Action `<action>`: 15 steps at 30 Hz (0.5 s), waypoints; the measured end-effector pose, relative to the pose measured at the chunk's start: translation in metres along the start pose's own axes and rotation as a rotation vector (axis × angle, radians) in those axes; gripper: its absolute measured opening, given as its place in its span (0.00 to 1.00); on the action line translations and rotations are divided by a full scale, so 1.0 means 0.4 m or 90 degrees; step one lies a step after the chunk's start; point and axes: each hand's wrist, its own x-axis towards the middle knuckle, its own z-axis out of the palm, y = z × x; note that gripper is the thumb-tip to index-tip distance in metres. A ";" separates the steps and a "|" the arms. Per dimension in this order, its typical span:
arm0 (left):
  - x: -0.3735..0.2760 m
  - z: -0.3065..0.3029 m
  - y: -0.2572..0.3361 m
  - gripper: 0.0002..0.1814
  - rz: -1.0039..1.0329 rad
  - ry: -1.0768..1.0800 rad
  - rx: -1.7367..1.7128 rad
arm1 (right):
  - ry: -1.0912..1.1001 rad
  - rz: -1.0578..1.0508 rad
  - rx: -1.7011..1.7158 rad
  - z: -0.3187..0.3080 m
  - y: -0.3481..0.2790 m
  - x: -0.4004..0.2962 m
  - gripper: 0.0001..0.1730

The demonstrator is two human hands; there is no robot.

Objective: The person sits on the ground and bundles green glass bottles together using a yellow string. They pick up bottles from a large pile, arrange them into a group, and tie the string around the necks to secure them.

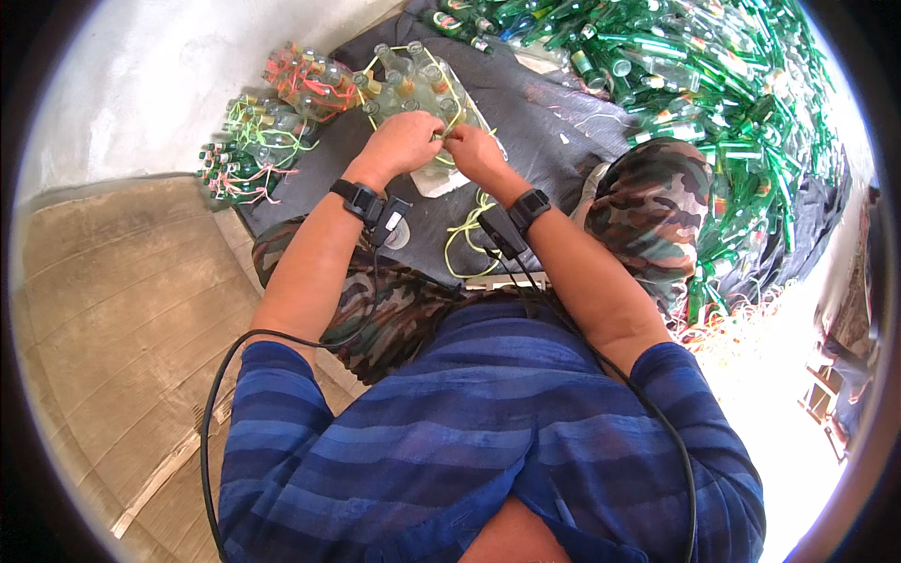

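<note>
A cluster of clear glass bottles (pixel 403 84) stands upright on a white slab (pixel 433 185) in front of me. Yellow-green string runs around the bottles near their necks. At the cluster's near side, my left hand (pixel 405 143) pinches the string between thumb and fingers. My right hand (pixel 477 150) grips the same string right beside it, the fingertips of both hands almost touching. The exact crossing of the string is hidden by my fingers. More yellow-green string (pixel 457 243) lies in loose loops below my right wrist.
Bottle bundles tied with red string (pixel 310 79), yellow-green string (pixel 266 130) and pink string (pixel 236 174) stand along the wall at left. A large heap of green glass bottles (pixel 746 127) rises at right. Dark sheeting (pixel 507 91) covers the ground; cardboard (pixel 127 281) lies at left.
</note>
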 end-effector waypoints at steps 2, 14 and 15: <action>0.011 0.003 -0.011 0.14 -0.011 -0.041 -0.020 | -0.002 -0.008 -0.019 -0.004 -0.003 -0.003 0.15; 0.061 0.060 -0.041 0.11 -0.142 -0.068 -0.205 | 0.066 0.000 -0.064 -0.008 0.030 -0.002 0.16; 0.069 0.070 -0.039 0.11 -0.144 -0.081 -0.190 | 0.058 0.004 -0.064 -0.010 0.031 -0.002 0.16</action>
